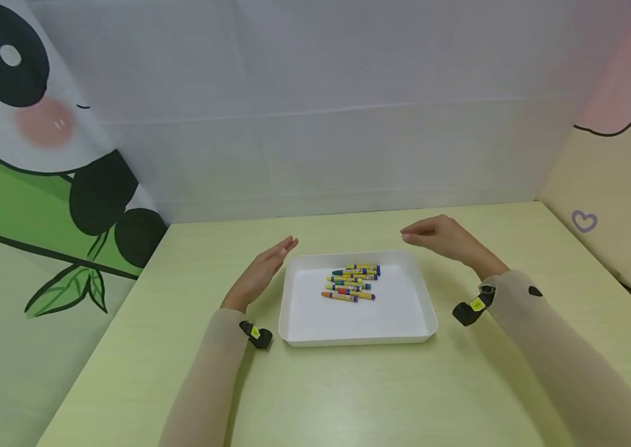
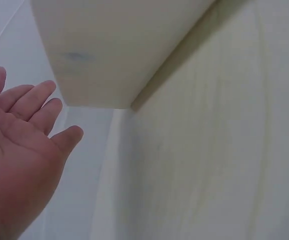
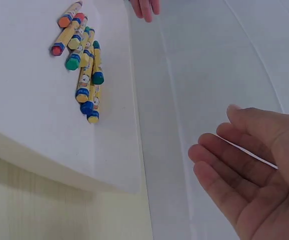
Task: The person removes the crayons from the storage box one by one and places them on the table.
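Several crayons (image 1: 351,284) with yellow wrappers lie in a loose row in a shallow white tray (image 1: 315,329). Their tips include orange, red, green and blue in the right wrist view, where the crayons (image 3: 84,70) partly overlap. My left hand (image 1: 262,273) hovers beside the tray's left edge, fingers extended and holding nothing. In the left wrist view that hand (image 2: 24,145) has its palm showing, near the tray's outer wall (image 2: 104,60). Off the tray's back right corner, my right hand (image 1: 440,239) is raised with fingers slightly bent and nothing in it.
The tray stands on a pale yellow-green table (image 1: 360,391). A white sheet (image 1: 326,124) hangs behind the table's far edge. Printed panels flank it, a cartoon one (image 1: 19,205) on the left and a beige one with a heart (image 1: 617,186) on the right.
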`<state>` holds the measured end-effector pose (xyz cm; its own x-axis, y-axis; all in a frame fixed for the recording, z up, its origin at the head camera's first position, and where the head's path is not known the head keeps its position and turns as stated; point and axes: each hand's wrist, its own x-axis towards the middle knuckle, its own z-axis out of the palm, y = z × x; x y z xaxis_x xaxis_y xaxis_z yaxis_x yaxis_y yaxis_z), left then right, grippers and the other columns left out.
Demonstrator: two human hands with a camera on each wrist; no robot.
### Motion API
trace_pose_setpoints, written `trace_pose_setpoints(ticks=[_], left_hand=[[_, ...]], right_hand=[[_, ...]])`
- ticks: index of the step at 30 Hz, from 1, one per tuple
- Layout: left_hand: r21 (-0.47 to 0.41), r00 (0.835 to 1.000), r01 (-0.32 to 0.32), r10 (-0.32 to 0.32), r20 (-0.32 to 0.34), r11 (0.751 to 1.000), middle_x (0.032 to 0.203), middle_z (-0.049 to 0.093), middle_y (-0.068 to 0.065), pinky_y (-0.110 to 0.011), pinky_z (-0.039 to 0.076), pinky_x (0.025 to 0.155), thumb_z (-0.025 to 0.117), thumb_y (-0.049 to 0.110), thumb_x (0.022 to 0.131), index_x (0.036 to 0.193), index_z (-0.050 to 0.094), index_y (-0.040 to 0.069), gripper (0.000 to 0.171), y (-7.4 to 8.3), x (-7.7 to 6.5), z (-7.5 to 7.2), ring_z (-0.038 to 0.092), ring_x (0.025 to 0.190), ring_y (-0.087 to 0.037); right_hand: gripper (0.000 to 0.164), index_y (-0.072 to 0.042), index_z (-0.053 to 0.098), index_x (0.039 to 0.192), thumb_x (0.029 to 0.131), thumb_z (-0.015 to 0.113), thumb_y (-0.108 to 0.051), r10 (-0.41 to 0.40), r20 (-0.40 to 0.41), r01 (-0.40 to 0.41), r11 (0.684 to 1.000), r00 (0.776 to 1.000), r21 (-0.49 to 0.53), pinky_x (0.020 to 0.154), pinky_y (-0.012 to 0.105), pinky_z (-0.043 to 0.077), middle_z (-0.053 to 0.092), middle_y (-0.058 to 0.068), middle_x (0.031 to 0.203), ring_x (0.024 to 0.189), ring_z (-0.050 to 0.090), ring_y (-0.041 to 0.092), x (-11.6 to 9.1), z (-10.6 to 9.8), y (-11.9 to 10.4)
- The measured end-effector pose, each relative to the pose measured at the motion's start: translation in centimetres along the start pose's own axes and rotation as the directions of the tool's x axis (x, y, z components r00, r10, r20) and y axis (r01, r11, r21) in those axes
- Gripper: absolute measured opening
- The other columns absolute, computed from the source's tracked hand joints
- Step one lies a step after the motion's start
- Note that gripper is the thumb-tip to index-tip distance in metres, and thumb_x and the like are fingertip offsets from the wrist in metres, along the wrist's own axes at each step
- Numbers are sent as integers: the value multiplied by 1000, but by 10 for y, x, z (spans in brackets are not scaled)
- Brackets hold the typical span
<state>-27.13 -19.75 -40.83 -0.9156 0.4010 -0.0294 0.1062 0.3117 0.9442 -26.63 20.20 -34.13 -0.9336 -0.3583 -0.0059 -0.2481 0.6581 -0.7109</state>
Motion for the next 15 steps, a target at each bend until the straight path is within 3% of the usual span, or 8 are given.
trace_pose_setpoints(ticks=[8,15], left_hand=[[-115,999,37,-35,22,993,154,36,3,-38,16,121,37,22,105,152,29,12,48,-10,5,3,20,147,-13],[-73,998,46,-44,34,996,154,37,2,-40,20,120,35,9,104,151,32,13,47,-15,7,3,23,146,-15]], right_hand=[[36,-9,66,124,96,59,-31,3,149,-8,999,989,31,99,50,47,69,15,117,110,64,34,24,22,-8],[35,-4,65,124,96,59,-23,5,248,-4,1000,969,-2,94,44,52,68,17,117,105,66,29,39,40,-18]])
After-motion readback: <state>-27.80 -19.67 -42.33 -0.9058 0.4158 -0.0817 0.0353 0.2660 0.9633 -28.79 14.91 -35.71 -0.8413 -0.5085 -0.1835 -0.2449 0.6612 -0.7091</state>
